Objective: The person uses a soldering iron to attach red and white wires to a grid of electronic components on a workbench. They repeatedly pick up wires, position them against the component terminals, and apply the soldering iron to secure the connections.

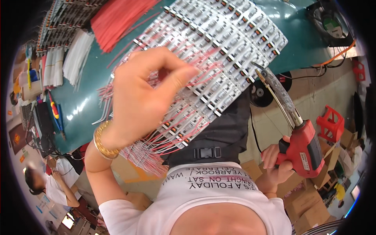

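Above a large panel of silver circuit boards (235, 58), my left hand (143, 92) is closed in a pinch, thumb against forefinger. A thin red wire (207, 55), blurred, runs out from those fingertips. Many red and white wires (176, 121) stick out of the boards beneath the hand and hang in a bundle at the near edge. My right hand (276, 160) is wrapped round the handle of a red and black soldering gun (303, 152). Its long metal tube and tip (260, 74) reach to the panel's right edge.
A pile of red wires (117, 23) and bundles of white wires (77, 55) lie on the green table (90, 105). Screwdrivers (54, 107) are at its left. A fan (331, 23) stands far right, near a red stool (331, 123). A seated person (55, 178) is at lower left.
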Demonstrator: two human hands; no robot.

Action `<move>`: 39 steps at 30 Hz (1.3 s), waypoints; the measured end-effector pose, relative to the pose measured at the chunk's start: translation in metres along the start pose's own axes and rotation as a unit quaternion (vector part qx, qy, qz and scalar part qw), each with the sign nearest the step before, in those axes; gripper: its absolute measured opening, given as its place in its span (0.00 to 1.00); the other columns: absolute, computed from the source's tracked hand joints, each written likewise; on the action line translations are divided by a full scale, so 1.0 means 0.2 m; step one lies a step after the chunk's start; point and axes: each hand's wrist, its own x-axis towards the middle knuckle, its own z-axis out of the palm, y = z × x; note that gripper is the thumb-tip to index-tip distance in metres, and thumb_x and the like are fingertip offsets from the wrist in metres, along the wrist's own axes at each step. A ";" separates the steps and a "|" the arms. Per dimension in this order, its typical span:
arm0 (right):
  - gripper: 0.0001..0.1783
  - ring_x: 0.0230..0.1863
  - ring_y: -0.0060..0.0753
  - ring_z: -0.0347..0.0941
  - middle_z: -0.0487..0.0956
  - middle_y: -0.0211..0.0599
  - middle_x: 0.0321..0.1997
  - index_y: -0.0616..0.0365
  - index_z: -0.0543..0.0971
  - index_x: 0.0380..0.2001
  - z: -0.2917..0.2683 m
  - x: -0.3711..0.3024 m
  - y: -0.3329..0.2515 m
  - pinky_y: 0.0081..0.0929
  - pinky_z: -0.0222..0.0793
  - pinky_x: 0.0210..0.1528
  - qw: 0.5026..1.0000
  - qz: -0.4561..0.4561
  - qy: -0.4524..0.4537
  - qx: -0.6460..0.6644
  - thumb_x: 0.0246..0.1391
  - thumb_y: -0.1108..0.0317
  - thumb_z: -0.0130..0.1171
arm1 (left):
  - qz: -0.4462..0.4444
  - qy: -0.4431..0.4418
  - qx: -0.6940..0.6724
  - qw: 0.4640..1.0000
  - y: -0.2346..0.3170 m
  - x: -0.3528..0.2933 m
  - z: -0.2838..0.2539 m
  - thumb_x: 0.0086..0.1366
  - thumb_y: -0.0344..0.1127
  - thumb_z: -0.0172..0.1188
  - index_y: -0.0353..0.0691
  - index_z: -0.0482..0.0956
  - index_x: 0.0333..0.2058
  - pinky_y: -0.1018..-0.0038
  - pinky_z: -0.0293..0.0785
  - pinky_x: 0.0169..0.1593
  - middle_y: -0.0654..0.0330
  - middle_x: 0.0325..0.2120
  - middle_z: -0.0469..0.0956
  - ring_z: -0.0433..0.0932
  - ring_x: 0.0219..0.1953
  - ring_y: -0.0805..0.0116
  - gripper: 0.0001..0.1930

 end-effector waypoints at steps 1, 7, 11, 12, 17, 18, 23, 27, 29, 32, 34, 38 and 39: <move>0.44 0.08 0.20 0.57 0.63 0.24 0.09 0.70 0.61 0.54 0.00 -0.01 0.01 0.19 0.57 0.15 1.000 -0.002 -0.008 0.000 0.52 0.37 0.50 | 0.062 0.003 0.048 0.997 0.00 0.00 0.04 0.52 0.26 0.64 0.34 0.76 0.25 0.78 0.65 0.36 0.63 0.23 0.75 0.71 0.28 0.74 0.05; 0.48 0.09 0.21 0.58 0.63 0.24 0.09 0.69 0.60 0.55 0.01 -0.06 -0.02 0.19 0.57 0.15 1.000 0.008 0.004 -0.016 0.49 0.33 0.49 | 0.185 0.018 0.136 0.973 -0.07 -0.02 0.21 0.49 0.26 0.65 0.40 0.73 0.21 0.71 0.60 0.39 0.64 0.21 0.72 0.69 0.29 0.65 0.07; 0.47 0.10 0.22 0.59 0.64 0.25 0.09 0.68 0.61 0.54 -0.08 -0.09 0.03 0.21 0.58 0.16 0.999 0.024 -0.030 0.011 0.49 0.33 0.50 | 0.189 0.021 0.144 0.971 -0.08 -0.02 0.22 0.48 0.25 0.65 0.41 0.71 0.18 0.71 0.59 0.38 0.64 0.19 0.71 0.67 0.27 0.65 0.09; 0.46 0.10 0.23 0.59 0.64 0.26 0.09 0.68 0.61 0.53 -0.10 -0.11 0.04 0.22 0.58 0.16 0.999 0.027 -0.030 0.012 0.49 0.33 0.50 | 0.189 0.022 0.139 0.972 -0.09 -0.02 0.22 0.48 0.25 0.65 0.41 0.71 0.18 0.71 0.59 0.38 0.64 0.19 0.71 0.67 0.27 0.65 0.09; 0.41 0.10 0.24 0.60 0.64 0.26 0.10 0.66 0.64 0.47 0.01 -0.06 -0.01 0.22 0.58 0.17 0.999 0.054 -0.010 -0.001 0.49 0.35 0.53 | 0.192 0.024 0.137 0.971 -0.09 -0.01 0.23 0.48 0.25 0.65 0.41 0.71 0.18 0.71 0.59 0.37 0.64 0.19 0.70 0.67 0.27 0.65 0.10; 0.41 0.10 0.24 0.60 0.64 0.26 0.10 0.66 0.64 0.46 0.03 -0.05 -0.02 0.22 0.58 0.17 0.998 0.056 -0.007 -0.005 0.49 0.36 0.53 | 0.195 0.026 0.136 0.971 -0.09 -0.01 0.24 0.47 0.25 0.65 0.40 0.71 0.18 0.71 0.59 0.37 0.64 0.19 0.70 0.67 0.27 0.64 0.10; 0.39 0.10 0.24 0.60 0.64 0.27 0.10 0.66 0.65 0.44 0.03 -0.04 -0.02 0.23 0.59 0.16 0.999 0.017 -0.031 -0.026 0.49 0.37 0.54 | 0.200 0.033 0.133 0.970 -0.10 -0.01 0.24 0.47 0.24 0.65 0.40 0.71 0.18 0.70 0.59 0.36 0.64 0.19 0.70 0.67 0.27 0.64 0.10; 0.41 0.10 0.23 0.60 0.64 0.25 0.10 0.66 0.65 0.47 0.02 -0.05 -0.01 0.21 0.59 0.16 1.000 0.005 -0.026 -0.011 0.49 0.36 0.54 | 0.197 0.035 0.128 0.971 -0.10 -0.01 0.23 0.47 0.24 0.65 0.40 0.71 0.18 0.70 0.59 0.36 0.64 0.19 0.70 0.67 0.27 0.64 0.10; 0.42 0.10 0.22 0.60 0.64 0.25 0.10 0.67 0.65 0.50 0.01 -0.06 0.00 0.21 0.59 0.16 1.000 0.006 -0.028 -0.008 0.49 0.35 0.53 | 0.202 0.035 0.127 0.970 -0.10 -0.01 0.24 0.47 0.24 0.65 0.40 0.71 0.18 0.70 0.59 0.36 0.64 0.19 0.70 0.67 0.27 0.64 0.10; 0.44 0.09 0.21 0.60 0.64 0.24 0.09 0.67 0.64 0.52 0.00 -0.06 0.00 0.20 0.58 0.16 0.999 0.015 -0.032 -0.011 0.49 0.34 0.52 | 0.204 0.039 0.132 0.969 -0.10 -0.01 0.24 0.47 0.24 0.65 0.40 0.70 0.18 0.70 0.59 0.36 0.64 0.18 0.69 0.67 0.26 0.64 0.10; 0.45 0.09 0.21 0.59 0.64 0.24 0.09 0.68 0.63 0.52 0.02 -0.06 0.00 0.20 0.58 0.16 1.000 0.013 -0.017 -0.004 0.48 0.34 0.52 | 0.198 0.032 0.132 0.971 -0.09 -0.02 0.24 0.47 0.24 0.65 0.40 0.71 0.18 0.70 0.60 0.36 0.63 0.19 0.70 0.67 0.27 0.64 0.09; 0.46 0.09 0.21 0.59 0.64 0.23 0.09 0.68 0.62 0.53 -0.01 -0.06 0.00 0.20 0.58 0.16 0.999 0.003 -0.033 0.018 0.49 0.34 0.52 | 0.213 0.059 0.131 0.967 -0.12 -0.02 0.24 0.46 0.24 0.65 0.39 0.72 0.19 0.72 0.60 0.37 0.62 0.21 0.72 0.68 0.28 0.63 0.09; 0.46 0.09 0.21 0.59 0.64 0.24 0.09 0.68 0.62 0.53 -0.03 -0.06 0.00 0.20 0.58 0.16 0.999 0.007 -0.046 0.020 0.49 0.34 0.52 | 0.208 0.056 0.123 0.969 -0.11 -0.02 0.23 0.46 0.24 0.65 0.39 0.72 0.19 0.72 0.60 0.37 0.62 0.22 0.73 0.69 0.28 0.63 0.09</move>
